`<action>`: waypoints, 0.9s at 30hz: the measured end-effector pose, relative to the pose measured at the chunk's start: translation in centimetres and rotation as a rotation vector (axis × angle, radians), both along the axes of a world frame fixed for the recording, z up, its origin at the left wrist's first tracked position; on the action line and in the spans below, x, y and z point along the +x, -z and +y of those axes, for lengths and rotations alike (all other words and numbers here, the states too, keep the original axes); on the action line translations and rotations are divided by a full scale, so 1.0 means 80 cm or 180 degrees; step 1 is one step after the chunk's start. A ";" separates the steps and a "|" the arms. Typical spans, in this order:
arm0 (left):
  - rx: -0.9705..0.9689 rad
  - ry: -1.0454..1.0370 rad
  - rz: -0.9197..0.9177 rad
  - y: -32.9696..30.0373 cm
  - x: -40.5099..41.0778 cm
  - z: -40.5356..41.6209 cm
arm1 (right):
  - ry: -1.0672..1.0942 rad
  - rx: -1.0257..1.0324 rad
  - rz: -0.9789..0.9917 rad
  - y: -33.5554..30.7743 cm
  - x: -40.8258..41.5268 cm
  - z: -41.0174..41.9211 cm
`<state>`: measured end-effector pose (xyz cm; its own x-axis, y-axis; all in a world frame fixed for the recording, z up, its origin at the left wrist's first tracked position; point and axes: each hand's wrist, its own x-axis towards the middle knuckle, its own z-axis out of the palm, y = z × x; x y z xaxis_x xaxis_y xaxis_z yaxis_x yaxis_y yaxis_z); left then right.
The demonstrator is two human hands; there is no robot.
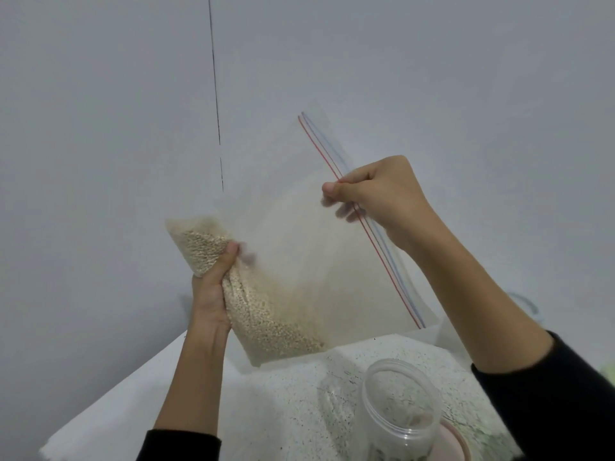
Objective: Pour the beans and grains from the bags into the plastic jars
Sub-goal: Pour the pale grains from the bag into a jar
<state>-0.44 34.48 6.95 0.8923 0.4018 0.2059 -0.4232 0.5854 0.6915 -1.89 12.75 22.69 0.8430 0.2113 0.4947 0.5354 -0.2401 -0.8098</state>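
From the head view, a large clear plastic zip bag (pixel 299 234) with a red and blue seal strip along its mouth is held up in the air above a white speckled stone countertop (pixel 286 400). Pale tan grains (pixel 266 314) fill only the lower corner of the bag, heaped on the side farthest from the seal; the rest of the bag is see-through and slack.

The left hand (pixel 213 287) grips the grain-filled corner from below, fingers curled round the bulging plastic, thumb up against the grains. The right hand (pixel 376 191) pinches the bag at the seal strip, thumb and curled fingers closed on the plastic, so the mouth edge runs slanting down past that hand. Both arms wear black sleeves.

Below the bag and to its right, a clear round plastic jar (pixel 399 407) stands on the countertop with its wide mouth open; its base is hard to make out. Touching the jar's lower right side is a pale pink round object (pixel 456 440), partly cut off by the frame. Behind the bag is a plain grey wall (pixel 100 128) with a thin dark vertical line on it.
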 end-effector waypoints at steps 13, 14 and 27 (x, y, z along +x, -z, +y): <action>0.0517 -0.0353 0.0038 -0.026 -0.031 -0.007 | -0.0164 0.0338 0.0221 0.027 -0.030 -0.040; 0.0541 -0.0385 0.0022 -0.026 -0.033 -0.008 | -0.0182 0.0363 0.0244 0.030 -0.033 -0.043; 0.0525 -0.0660 -0.0015 -0.035 -0.066 -0.033 | -0.0201 0.0556 0.0444 0.062 -0.045 -0.059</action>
